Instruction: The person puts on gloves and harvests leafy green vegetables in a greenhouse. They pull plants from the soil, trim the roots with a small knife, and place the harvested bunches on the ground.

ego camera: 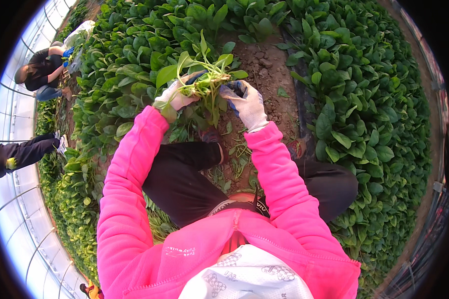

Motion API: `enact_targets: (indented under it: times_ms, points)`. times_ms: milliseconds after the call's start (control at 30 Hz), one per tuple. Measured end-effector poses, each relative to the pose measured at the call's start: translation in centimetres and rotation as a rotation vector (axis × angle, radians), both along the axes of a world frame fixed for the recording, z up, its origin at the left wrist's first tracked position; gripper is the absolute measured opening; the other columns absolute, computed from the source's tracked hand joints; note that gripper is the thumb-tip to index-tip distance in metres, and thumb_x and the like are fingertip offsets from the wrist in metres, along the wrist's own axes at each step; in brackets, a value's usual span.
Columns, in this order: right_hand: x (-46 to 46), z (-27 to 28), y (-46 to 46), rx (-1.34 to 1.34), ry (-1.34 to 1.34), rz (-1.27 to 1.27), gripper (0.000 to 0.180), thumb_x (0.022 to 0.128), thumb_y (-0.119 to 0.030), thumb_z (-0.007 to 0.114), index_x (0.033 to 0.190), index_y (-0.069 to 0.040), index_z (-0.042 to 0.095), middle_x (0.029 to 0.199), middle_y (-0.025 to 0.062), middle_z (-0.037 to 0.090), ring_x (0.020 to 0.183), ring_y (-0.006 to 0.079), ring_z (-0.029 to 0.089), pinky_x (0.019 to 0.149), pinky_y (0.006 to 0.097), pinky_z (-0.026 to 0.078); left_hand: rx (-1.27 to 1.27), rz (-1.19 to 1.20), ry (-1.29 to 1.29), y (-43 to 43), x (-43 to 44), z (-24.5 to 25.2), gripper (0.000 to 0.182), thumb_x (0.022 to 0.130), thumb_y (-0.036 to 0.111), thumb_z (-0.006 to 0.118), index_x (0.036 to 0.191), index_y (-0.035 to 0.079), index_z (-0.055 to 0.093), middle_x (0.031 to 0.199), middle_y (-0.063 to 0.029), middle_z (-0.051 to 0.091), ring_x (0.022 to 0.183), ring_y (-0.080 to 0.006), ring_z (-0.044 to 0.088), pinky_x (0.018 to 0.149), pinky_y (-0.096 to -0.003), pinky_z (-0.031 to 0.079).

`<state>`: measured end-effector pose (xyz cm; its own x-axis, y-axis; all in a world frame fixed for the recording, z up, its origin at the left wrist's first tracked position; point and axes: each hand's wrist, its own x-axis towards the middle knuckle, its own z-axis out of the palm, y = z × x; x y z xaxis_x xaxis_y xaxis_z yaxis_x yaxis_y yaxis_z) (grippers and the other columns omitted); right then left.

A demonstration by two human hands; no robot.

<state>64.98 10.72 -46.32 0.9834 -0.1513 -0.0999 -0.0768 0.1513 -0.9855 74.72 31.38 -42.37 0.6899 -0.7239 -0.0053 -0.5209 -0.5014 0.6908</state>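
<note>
My left hand (180, 98), in a white and blue work glove, is closed around a bunch of leafy green plants (209, 83) that look like spinach. The cut or root ends point towards my right hand, and leaves hang over my left wrist and below the bunch. My right hand (243, 98), gloved alike, is beside these ends with thumb and fingers curled; whether it pinches a stem cannot be told. Beneath both hands lie bare brown soil (263, 63) and low leaves.
Dense leafy beds flank me on the left (116, 74) and right (359, 123). A dark plastic sheet edge (301, 108) borders the right bed. Loose leaves (241, 160) litter the soil by my feet. At the far left a person crouches (43, 71) and another person stands (26, 155).
</note>
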Motion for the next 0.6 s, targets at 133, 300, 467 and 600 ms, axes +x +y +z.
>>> enact_targets:
  times_ms: [133,300,467,600]
  points:
    - [0.4,-0.8,1.5,-0.248,-0.070,-0.014,0.028,0.082,-0.007,0.069,0.107,0.002,0.061,0.097,0.0022,0.065,0.085,0.0074,0.056,0.078,0.0223,0.045,-0.021,-0.030,0.082,0.0,-0.3,0.2,0.071,0.070,0.012,0.074,0.134,0.009,0.044,0.121,-0.0136,0.058,0.108,-0.0271,0.058,0.093,-0.0360,0.046]
    - [-0.3,0.6,0.7,0.183,-0.078,0.039,0.028,0.082,-0.010,0.069,0.107,0.002,0.061,0.091,0.0023,0.065,0.079,0.0065,0.054,0.073,0.0219,0.046,-0.019,-0.094,0.075,0.1,0.0,0.4,0.070,0.071,0.011,0.073,0.134,0.009,0.044,0.120,-0.0130,0.058,0.106,-0.0259,0.059,0.092,-0.0351,0.047]
    - [-1.1,0.7,-4.8,0.029,0.046,-0.011,0.022,0.082,-0.017,0.068,0.091,0.002,0.061,0.078,0.0014,0.061,0.070,0.0073,0.051,0.065,0.0243,0.044,-0.058,-0.050,0.260,1.2,0.8,-0.5,0.068,0.068,0.004,0.069,0.132,0.008,0.047,0.121,-0.0107,0.059,0.109,-0.0225,0.058,0.094,-0.0341,0.045]
    - [-0.7,3.4,-6.7,-0.386,0.312,0.288,0.034,0.084,-0.033,0.066,0.096,-0.002,0.064,0.073,0.0052,0.061,0.066,0.0117,0.052,0.063,0.0277,0.043,-0.105,-0.105,0.319,2.1,0.8,-0.2,0.069,0.066,0.003,0.069,0.131,0.008,0.048,0.118,-0.0102,0.060,0.106,-0.0211,0.058,0.093,-0.0330,0.045]
